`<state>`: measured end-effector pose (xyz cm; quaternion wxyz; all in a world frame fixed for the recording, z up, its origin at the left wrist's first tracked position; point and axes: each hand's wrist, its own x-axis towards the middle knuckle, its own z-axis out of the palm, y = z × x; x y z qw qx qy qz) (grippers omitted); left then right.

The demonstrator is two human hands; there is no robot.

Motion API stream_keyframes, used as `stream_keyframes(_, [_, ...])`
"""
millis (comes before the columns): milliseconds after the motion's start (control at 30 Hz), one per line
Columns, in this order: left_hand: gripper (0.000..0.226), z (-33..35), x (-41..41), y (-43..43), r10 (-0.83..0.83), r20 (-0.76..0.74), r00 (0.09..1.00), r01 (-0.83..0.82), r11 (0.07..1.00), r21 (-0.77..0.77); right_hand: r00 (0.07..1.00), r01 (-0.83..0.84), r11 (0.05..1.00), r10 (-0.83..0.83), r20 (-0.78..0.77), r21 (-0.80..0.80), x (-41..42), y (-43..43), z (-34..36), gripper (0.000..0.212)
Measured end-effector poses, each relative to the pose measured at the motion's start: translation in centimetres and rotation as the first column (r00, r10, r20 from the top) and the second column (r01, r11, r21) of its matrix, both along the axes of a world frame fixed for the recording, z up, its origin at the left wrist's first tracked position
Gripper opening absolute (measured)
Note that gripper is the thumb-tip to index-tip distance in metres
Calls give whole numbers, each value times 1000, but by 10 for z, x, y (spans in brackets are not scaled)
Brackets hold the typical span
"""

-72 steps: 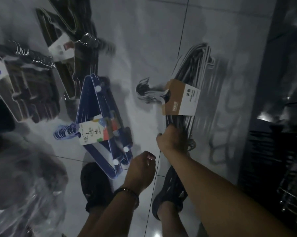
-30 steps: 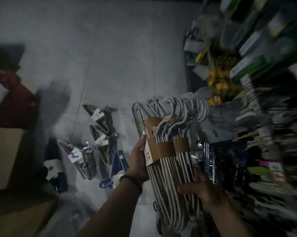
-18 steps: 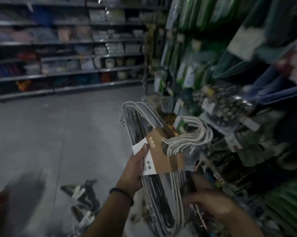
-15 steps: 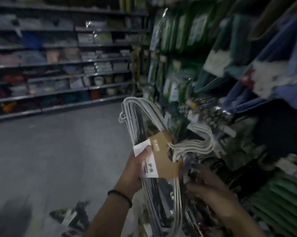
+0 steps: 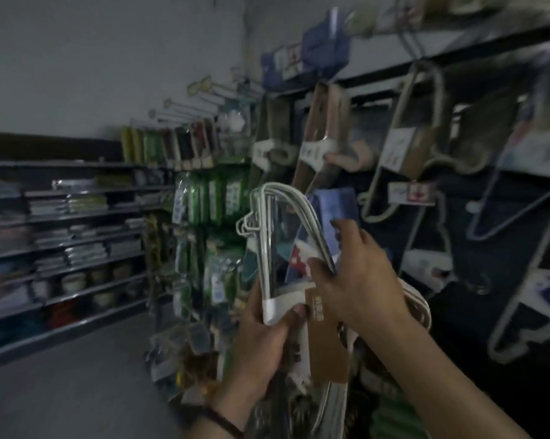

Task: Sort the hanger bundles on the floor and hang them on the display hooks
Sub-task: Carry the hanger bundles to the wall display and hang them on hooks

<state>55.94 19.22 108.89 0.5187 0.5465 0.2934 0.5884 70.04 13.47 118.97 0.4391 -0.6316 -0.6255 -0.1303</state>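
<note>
Hanging step in hand: white hanger bundle (image 5: 278, 248) raised before the display hooks (image 5: 204, 99), left hand (image 5: 264, 331) clamped on its lower white end, right hand (image 5: 359, 280) closed around the wires near the cardboard sleeve (image 5: 326, 346). Next: turn bundle hook-end toward a free hook, likely needing regrip.

Floor (image 5: 61, 384): grey, bare in the visible near-left patch. Far left, a run of dark tiered shelves (image 5: 77, 217) carries flat stacked packs on the upper tiers and round tubs (image 5: 74, 282) lower down; a row of upright coloured packs (image 5: 169, 144) stands along the top. Right side is a dark display wall (image 5: 476, 280) with pegs; hanger packs (image 5: 406, 147) with white labels hang on it up high, green packaged goods (image 5: 216, 198) further left. Blur is heavy, so pack contents are probably unreadable.
</note>
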Motion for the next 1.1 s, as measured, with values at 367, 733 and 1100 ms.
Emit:
stream_keyframes(367, [83, 102, 149, -20, -311, -120, 943, 332, 913, 237, 986, 151, 987, -147, -73, 53, 148, -18, 91, 5])
stream_keyframes(733, [81, 221, 208, -13, -297, -33, 954, 284, 864, 417, 973, 201, 977, -192, -126, 67, 204, -45, 146, 15])
stream_keyframes(1100, [115, 294, 145, 64, -292, -2, 957, 256, 836, 485, 968, 207, 970, -184, -168, 128, 139, -18, 177, 21])
